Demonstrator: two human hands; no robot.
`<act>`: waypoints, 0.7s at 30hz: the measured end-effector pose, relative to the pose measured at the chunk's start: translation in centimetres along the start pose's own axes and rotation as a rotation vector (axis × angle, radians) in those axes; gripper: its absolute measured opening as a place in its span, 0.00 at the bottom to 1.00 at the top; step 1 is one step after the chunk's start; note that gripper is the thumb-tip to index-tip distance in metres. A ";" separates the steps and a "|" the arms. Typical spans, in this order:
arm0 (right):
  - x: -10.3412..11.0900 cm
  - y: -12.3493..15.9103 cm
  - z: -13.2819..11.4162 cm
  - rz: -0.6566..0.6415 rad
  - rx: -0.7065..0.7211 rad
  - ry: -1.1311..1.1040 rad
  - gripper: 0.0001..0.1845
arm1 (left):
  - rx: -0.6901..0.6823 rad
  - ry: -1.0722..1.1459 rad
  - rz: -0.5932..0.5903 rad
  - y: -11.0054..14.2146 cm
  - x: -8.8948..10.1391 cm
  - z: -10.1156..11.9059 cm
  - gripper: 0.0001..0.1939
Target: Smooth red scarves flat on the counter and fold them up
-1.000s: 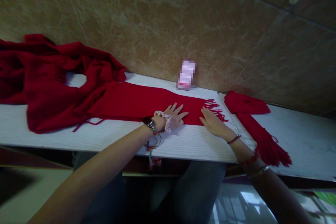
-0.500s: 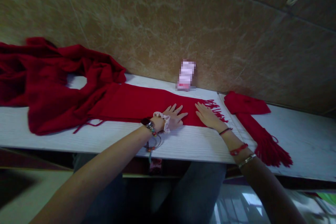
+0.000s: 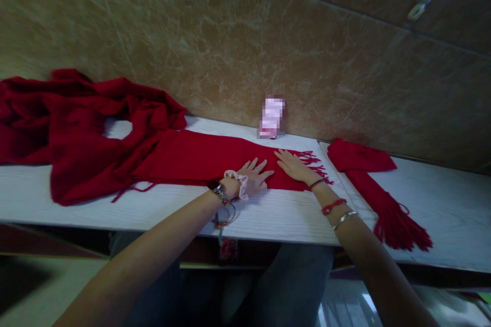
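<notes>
A long red scarf (image 3: 199, 158) lies stretched flat along a white table (image 3: 268, 214), its left part bunched in a heap (image 3: 76, 133) and its fringed end (image 3: 314, 161) to the right. My left hand (image 3: 255, 176) rests flat on the scarf with fingers spread, a pink scrunchie and bracelets at the wrist. My right hand (image 3: 293, 166) lies flat on the scarf just beside it, fingers stretched out, close to the fringe. Neither hand holds anything.
A second red scarf (image 3: 368, 179), folded, lies on the table to the right, its fringe near the front edge. A small pink-and-white object (image 3: 271, 117) stands against the brown tiled wall (image 3: 245, 51) behind the table.
My right hand has slid leftward and farther onto the scarf, away from the fringe and closer to my left hand. The left hand has stayed in place. The view shifted slightly.
</notes>
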State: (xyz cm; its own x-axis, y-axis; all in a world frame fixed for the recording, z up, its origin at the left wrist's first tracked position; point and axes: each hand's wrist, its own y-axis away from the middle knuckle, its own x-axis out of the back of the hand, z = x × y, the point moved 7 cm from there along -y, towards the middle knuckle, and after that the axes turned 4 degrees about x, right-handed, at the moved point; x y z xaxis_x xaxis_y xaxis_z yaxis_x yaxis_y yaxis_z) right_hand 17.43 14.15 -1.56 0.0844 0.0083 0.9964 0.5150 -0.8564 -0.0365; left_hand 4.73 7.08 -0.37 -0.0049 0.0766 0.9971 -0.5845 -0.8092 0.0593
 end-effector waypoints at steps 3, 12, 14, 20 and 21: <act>-0.4 0.8 3.0 0.023 -0.149 0.039 0.26 | -0.011 0.016 0.006 -0.1 -0.2 -0.1 0.24; 4.0 2.0 2.3 0.273 -0.229 0.127 0.24 | 0.026 -0.028 0.255 -0.6 1.1 -0.6 0.19; 4.6 2.0 0.0 0.308 -0.164 0.130 0.24 | 0.099 -0.056 0.358 -0.4 2.2 -1.1 0.19; 0.8 2.7 -4.1 -0.031 0.029 0.019 0.34 | 0.137 -0.092 0.201 -0.3 0.5 -2.5 0.26; 0.2 3.0 -4.0 -0.062 0.033 0.013 0.34 | 0.130 -0.086 0.177 -0.4 0.2 -2.5 0.26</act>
State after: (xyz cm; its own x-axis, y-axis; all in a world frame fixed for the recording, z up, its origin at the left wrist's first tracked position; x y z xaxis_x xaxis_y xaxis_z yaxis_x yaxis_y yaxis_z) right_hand 15.58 9.46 -1.13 0.0409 0.0540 0.9977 0.5466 -0.8371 0.0229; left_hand 2.86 8.86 -0.36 -0.0254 -0.1185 0.9926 -0.4714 -0.8742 -0.1164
